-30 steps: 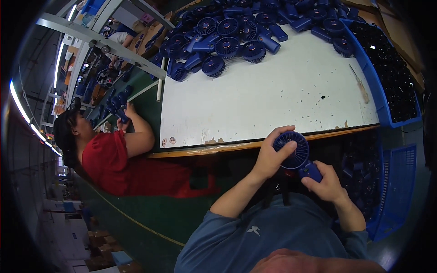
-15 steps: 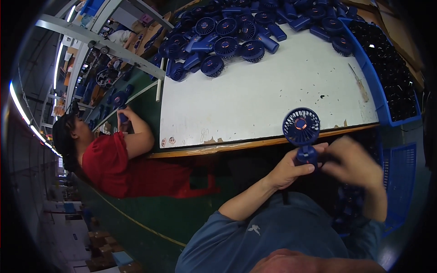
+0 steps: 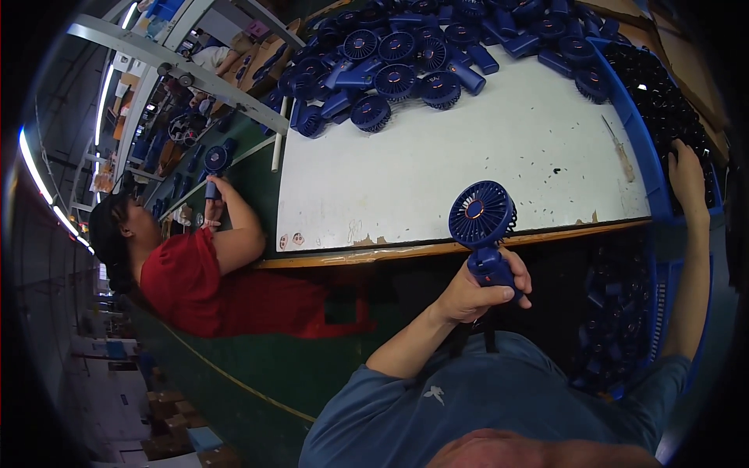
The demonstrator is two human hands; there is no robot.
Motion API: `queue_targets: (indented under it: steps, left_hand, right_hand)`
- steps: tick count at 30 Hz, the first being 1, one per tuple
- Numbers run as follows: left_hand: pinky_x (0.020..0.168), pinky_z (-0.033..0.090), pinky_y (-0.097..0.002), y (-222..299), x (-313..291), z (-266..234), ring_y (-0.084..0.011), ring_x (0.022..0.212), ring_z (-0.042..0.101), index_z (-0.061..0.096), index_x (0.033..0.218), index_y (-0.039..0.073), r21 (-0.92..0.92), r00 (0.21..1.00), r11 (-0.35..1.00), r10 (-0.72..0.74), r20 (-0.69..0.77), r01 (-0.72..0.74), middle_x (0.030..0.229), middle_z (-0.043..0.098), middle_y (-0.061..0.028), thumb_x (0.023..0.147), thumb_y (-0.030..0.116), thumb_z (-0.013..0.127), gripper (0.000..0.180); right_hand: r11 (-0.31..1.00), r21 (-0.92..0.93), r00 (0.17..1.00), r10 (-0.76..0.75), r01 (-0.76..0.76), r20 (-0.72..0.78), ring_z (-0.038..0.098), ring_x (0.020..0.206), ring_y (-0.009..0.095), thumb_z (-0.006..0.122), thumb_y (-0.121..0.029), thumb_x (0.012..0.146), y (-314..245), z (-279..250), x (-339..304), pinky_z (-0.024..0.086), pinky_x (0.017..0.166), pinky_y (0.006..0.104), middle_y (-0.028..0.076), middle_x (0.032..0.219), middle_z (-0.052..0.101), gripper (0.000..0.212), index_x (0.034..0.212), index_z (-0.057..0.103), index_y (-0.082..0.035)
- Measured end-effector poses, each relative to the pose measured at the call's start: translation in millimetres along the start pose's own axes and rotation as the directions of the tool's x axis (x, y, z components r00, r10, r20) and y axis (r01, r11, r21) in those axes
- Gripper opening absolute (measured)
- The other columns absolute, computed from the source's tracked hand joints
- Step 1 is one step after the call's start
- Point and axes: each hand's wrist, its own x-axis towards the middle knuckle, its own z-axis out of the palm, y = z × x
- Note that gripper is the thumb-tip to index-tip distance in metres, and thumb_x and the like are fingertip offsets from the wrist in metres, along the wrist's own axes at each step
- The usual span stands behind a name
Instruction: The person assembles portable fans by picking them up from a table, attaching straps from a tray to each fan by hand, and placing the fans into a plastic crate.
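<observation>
My left hand (image 3: 476,295) is wrapped round the handle of a dark blue handheld fan (image 3: 482,214). The fan stands upright, its round grille above my fist and in front of the table's near edge. Far to the right, my right hand (image 3: 686,175) reaches over the blue bin (image 3: 636,132), which is filled with small shiny black parts (image 3: 651,90). Its fingers touch the parts with the thumb a little apart; no held piece shows among them.
A heap of blue fans (image 3: 394,78) covers the far side of the white table (image 3: 468,148). A thin tool (image 3: 620,148) lies near the bin. More fans fill a container (image 3: 612,312) below the table, beside a blue crate (image 3: 663,304). At left sits a co-worker in red (image 3: 187,273), holding a fan.
My right hand has left the fan and moved up and right to the bin of black parts. My left hand has shifted slightly left, turning and tilting the fan.
</observation>
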Motion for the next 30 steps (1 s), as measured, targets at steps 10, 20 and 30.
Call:
queue_targets:
  steps: [10, 20, 30]
  left_hand:
    - [0.08, 0.06, -0.0421, 1.3, -0.7, -1.5, -0.0243, 0.099, 0.06, 0.059, 0.11, 0.001, 0.071, 1.0, 0.997, -0.023, 0.001, 0.023, 0.098, 0.058, -0.0109, 0.083, -0.004, 0.067, 0.028]
    - [0.072, 0.061, -0.0387, 2.9, -3.6, -4.9, -0.0242, 0.097, 0.06, 0.056, 0.107, 0.003, 0.105, 0.999, 0.994, -0.013, -0.033, 0.017, 0.097, 0.057, -0.0111, 0.083, -0.002, 0.067, 0.027]
    - [0.056, 0.06, -0.0294, 8.4, -8.3, -4.8, -0.021, 0.088, 0.064, 0.054, 0.111, 0.0, 0.159, 0.99, 0.983, -0.067, -0.124, 0.086, 0.094, 0.059, -0.0112, 0.085, 0.002, 0.067, 0.029]
  right_hand:
    - [0.997, 0.025, 0.996, -0.074, 0.076, -0.056, 0.06, 0.108, 0.035, 0.061, -0.003, 0.088, 27.1, 16.8, 15.2, 0.049, 0.094, 0.0413, 0.018, 0.112, 0.063, 0.03, 0.117, 0.058, 0.0]
    - [0.984, 0.146, 0.994, -0.105, 0.103, 0.008, 0.06, 0.084, 0.029, 0.065, 0.0, 0.081, 47.4, 16.2, 25.9, 0.049, 0.077, 0.0376, 0.015, 0.09, 0.06, 0.013, 0.089, 0.055, 0.002]
    - [0.947, 0.309, 0.996, -0.073, 0.086, -0.052, 0.055, 0.078, 0.016, 0.063, -0.01, 0.089, 49.7, -2.6, 34.2, 0.046, 0.075, 0.03, 0.007, 0.08, 0.055, 0.012, 0.087, 0.056, 0.0]
